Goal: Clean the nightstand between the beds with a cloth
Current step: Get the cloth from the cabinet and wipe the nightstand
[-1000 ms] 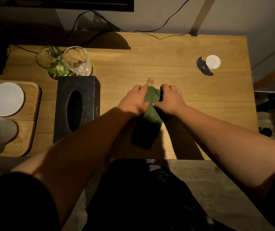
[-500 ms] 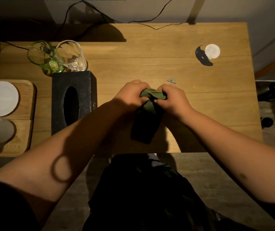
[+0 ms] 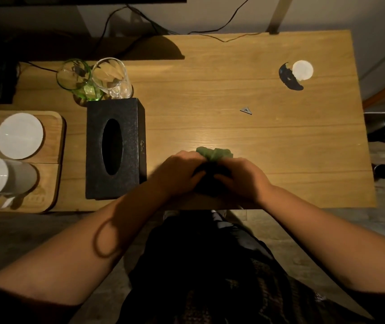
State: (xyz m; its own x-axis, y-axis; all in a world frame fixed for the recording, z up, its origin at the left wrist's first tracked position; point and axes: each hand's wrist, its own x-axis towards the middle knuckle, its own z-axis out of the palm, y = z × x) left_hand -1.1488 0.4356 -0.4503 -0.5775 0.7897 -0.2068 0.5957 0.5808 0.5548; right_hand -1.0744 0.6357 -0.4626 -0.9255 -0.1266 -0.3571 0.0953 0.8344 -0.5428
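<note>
- A light wooden tabltop (image 3: 233, 127) spreads ahead of both hands, mostly to their far side and right.
- A black rectangular tissue box (image 3: 114, 148) stands just left of the left hand (image 3: 177, 174).
- Left hand and right hand (image 3: 243, 178) grip a bunched green cloth (image 3: 213, 153) between them, equally near, its crumpled top poking forward.

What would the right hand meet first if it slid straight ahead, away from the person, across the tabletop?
Probably nothing for a good stretch: the right hand, gripping the green cloth, faces bare wood; the small grey triangle lies roughly in line farther out.
</note>
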